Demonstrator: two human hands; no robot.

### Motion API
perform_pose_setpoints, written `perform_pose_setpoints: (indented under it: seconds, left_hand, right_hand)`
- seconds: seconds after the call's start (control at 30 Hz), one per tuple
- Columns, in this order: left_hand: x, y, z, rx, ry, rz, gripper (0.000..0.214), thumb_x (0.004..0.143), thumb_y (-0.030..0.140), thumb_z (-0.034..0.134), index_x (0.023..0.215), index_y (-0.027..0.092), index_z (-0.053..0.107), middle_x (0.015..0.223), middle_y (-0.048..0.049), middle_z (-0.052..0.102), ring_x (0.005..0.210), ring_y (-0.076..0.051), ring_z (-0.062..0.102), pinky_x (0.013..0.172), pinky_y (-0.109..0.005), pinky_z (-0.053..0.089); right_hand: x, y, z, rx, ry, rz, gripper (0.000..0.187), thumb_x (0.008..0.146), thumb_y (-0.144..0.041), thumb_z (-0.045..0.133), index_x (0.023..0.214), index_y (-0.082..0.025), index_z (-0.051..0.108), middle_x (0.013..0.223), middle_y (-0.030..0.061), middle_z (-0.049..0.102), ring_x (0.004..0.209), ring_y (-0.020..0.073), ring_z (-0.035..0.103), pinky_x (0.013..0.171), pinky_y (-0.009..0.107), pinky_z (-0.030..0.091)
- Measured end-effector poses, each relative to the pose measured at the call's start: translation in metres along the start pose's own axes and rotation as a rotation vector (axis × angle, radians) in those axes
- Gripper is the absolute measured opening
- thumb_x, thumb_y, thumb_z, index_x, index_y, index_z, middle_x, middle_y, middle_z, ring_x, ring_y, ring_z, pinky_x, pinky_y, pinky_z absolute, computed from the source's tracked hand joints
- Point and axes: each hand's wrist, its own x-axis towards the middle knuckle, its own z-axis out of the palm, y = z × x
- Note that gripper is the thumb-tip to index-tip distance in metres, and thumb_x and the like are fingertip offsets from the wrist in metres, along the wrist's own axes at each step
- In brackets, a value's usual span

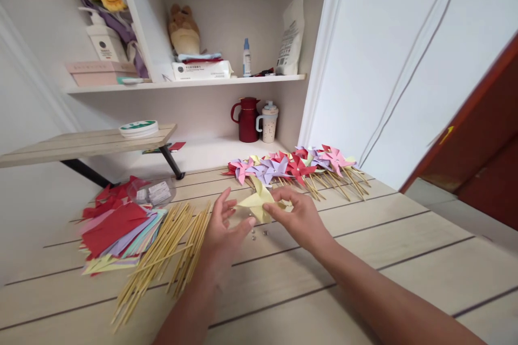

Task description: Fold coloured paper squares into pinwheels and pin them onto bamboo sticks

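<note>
A pale yellow paper pinwheel (258, 200) with folded blades is pinched in my right hand (297, 218), thumb on its middle. My left hand (226, 223) is beside it on the left, fingers apart and curved, with no object visible in it; it is slightly blurred. Several small shiny metal pieces (265, 233) lie on the table just below the pinwheel. To the left of my left hand lie loose thin wooden sticks (162, 259) in two bundles. Beyond my hands, finished pinwheels (299, 167) in pink, purple, red and yellow lie on their sticks.
Coloured paper sheets (117, 232) are stacked at the left, near a clear bowl (168, 194) with small white packets. A raised wooden stand (89, 143) holds a round white-green item (138, 128). A red jug (247, 121) and a cup (268, 123) stand at the back.
</note>
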Motion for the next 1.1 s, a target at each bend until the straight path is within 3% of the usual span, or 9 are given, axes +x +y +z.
perform_pose_setpoints:
  seconds: [0.13,0.27,0.4,0.5,0.63,0.8,1.1]
  left_hand:
    - [0.004,-0.002,-0.007,0.331,0.090,0.265,0.052,0.068,0.031,0.079,0.119,0.031,0.070,0.133,-0.0077,0.058,0.128,-0.031,0.050,0.113,-0.050,0.032]
    - [0.000,0.001,-0.004,0.397,0.151,0.373,0.040,0.065,0.029,0.082,0.104,0.035,0.076,0.131,-0.0048,0.059,0.127,-0.031,0.049,0.112,-0.050,0.032]
    - [0.000,0.005,-0.002,0.256,0.146,0.370,0.036,0.061,0.024,0.084,0.095,0.034,0.079,0.125,-0.0053,0.063,0.123,-0.032,0.052,0.113,-0.050,0.031]
    - [0.002,0.007,-0.004,0.179,0.070,0.350,0.030,0.059,0.022,0.083,0.088,0.030,0.080,0.117,-0.0067,0.068,0.119,-0.031,0.056,0.111,-0.047,0.034]
    - [0.001,0.010,-0.003,0.105,-0.016,0.299,0.021,0.060,0.023,0.082,0.081,0.025,0.079,0.099,-0.0065,0.073,0.101,-0.027,0.065,0.099,-0.040,0.045]
    - [-0.004,0.015,0.001,0.041,-0.005,0.158,0.016,0.059,0.021,0.082,0.074,0.023,0.077,0.083,-0.0047,0.073,0.085,-0.024,0.067,0.083,-0.034,0.050]
    - [-0.002,0.015,0.001,0.051,0.006,0.272,0.008,0.059,0.025,0.080,0.060,0.023,0.072,0.078,-0.0041,0.071,0.078,-0.022,0.064,0.085,-0.034,0.050]
  right_hand:
    - [0.003,-0.002,-0.009,-0.150,0.046,-0.237,0.013,0.084,-0.024,0.067,0.072,-0.021,0.063,0.087,0.0058,0.072,0.089,0.0242,0.063,0.082,0.039,0.045]
    - [0.001,-0.007,-0.012,-0.253,0.019,-0.385,0.008,0.085,-0.020,0.067,0.077,-0.023,0.066,0.089,0.0047,0.074,0.090,0.0244,0.064,0.086,0.043,0.045]
    - [-0.001,-0.008,-0.010,-0.293,-0.041,-0.425,0.007,0.086,-0.019,0.067,0.082,-0.024,0.068,0.089,0.0044,0.075,0.093,0.0253,0.064,0.088,0.044,0.045]
    - [-0.002,-0.008,-0.008,-0.278,-0.063,-0.439,0.007,0.086,-0.018,0.066,0.084,-0.024,0.069,0.089,0.0045,0.075,0.093,0.0255,0.064,0.087,0.044,0.045]
    - [-0.004,-0.009,-0.006,-0.268,-0.086,-0.438,0.007,0.085,-0.018,0.067,0.084,-0.024,0.069,0.089,0.0047,0.075,0.093,0.0256,0.064,0.086,0.044,0.045]
    - [-0.005,-0.009,-0.004,-0.255,-0.100,-0.443,0.006,0.084,-0.018,0.068,0.083,-0.024,0.069,0.089,0.0049,0.075,0.093,0.0263,0.064,0.085,0.044,0.045]
    - [-0.006,-0.011,-0.003,-0.259,-0.129,-0.407,0.002,0.084,-0.021,0.069,0.083,-0.023,0.069,0.089,0.0058,0.074,0.092,0.0263,0.063,0.086,0.045,0.045]
